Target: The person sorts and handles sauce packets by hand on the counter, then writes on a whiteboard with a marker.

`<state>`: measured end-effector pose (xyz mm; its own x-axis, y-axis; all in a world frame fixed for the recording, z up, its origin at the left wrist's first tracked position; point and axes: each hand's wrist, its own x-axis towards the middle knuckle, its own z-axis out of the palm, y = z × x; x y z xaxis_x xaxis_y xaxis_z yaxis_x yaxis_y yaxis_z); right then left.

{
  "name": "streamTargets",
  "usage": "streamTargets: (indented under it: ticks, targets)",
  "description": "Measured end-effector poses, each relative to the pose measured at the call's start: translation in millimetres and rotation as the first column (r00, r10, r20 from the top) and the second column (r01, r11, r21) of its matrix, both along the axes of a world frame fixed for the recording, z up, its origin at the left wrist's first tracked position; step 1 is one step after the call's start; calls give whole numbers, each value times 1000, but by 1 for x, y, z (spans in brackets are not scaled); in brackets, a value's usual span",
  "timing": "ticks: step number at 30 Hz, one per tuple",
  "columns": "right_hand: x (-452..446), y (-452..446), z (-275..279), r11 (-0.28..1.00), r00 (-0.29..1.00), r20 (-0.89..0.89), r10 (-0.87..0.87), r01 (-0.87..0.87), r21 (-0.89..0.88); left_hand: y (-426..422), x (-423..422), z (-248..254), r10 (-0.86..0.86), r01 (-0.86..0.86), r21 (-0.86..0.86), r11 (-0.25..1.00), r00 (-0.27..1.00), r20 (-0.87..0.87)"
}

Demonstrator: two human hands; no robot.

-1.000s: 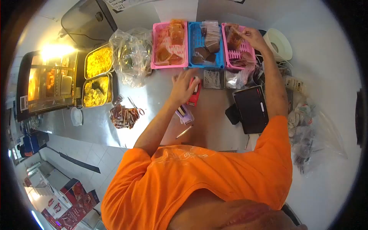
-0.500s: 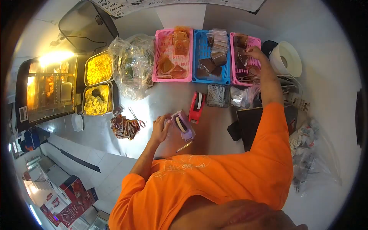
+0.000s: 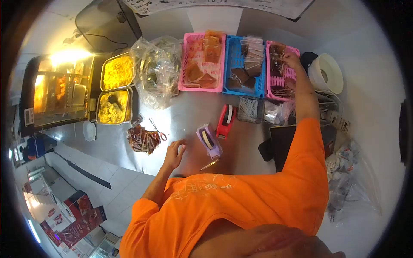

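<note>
My right hand [image 3: 291, 60] reaches into the right-hand pink basket [image 3: 269, 84], its fingers pinched on a clear packet of dark brown sauce [image 3: 276, 67]. More brown packets lie around it, and the fingertips are partly hidden. My left hand [image 3: 174, 155] hovers over or rests on the metal counter, holding nothing, fingers apart. To its right stands a purple tape dispenser [image 3: 209, 141], with a red tape dispenser [image 3: 226, 121] just beyond. A pen [image 3: 210, 164] lies nearer my body. Left of the hand are a pile of sauce sachets [image 3: 144, 139] and scissors [image 3: 162, 136].
A blue basket [image 3: 228, 47] and another pink basket [image 3: 186, 64] hold flat packets. Plastic bags [image 3: 155, 77], two trays of yellow food [image 3: 115, 107] and a lit display warmer [image 3: 60, 94] stand leftward. A white bowl [image 3: 335, 77] sits at right.
My left hand has come away from the purple tape dispenser, leaving a gap. My right hand stays at the brown packets in the pink basket. The whole view has shifted slightly.
</note>
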<state>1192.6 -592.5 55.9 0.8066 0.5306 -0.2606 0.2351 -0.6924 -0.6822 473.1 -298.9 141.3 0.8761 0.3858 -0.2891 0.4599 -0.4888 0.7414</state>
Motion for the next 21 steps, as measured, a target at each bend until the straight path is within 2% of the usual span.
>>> streamTargets:
  ticks: [2,5,8,11,12,14,15,18,20,21]
  targets:
    - [-2,1,-9,999,994,102,43,-43,-4,-1,-11,4,22,-22,-2,1000,1000,0]
    - [-17,7,4,965,975,-186,-119,158,210,0,-25,7,57,-57,-6,998,998,-10]
    - [-10,6,9,991,973,-220,-71,94,99,3,-43,8,123,-123,3,992,992,-36]
    - [-10,5,24,977,981,-161,-109,136,167,3,-79,1,212,-210,60,976,977,-31]
    - [-10,4,19,926,959,-228,-168,233,296,2,-92,-2,252,-249,65,966,967,-31]
    - [-14,3,8,749,889,-383,-252,429,505,0,-124,-6,328,-325,76,943,944,-28]
    - [-28,9,20,781,885,-367,-286,437,446,0,-141,-12,373,-370,76,926,927,-32]
    - [-5,-1,-32,812,933,-261,-248,347,470,2,-185,-24,432,-417,167,894,900,-66]
    - [-49,24,22,973,966,160,-203,180,148,5,-213,-36,519,-494,205,845,850,-88]
    - [-44,32,19,991,943,303,-137,131,39,7,-230,-45,530,-509,246,825,848,-25]
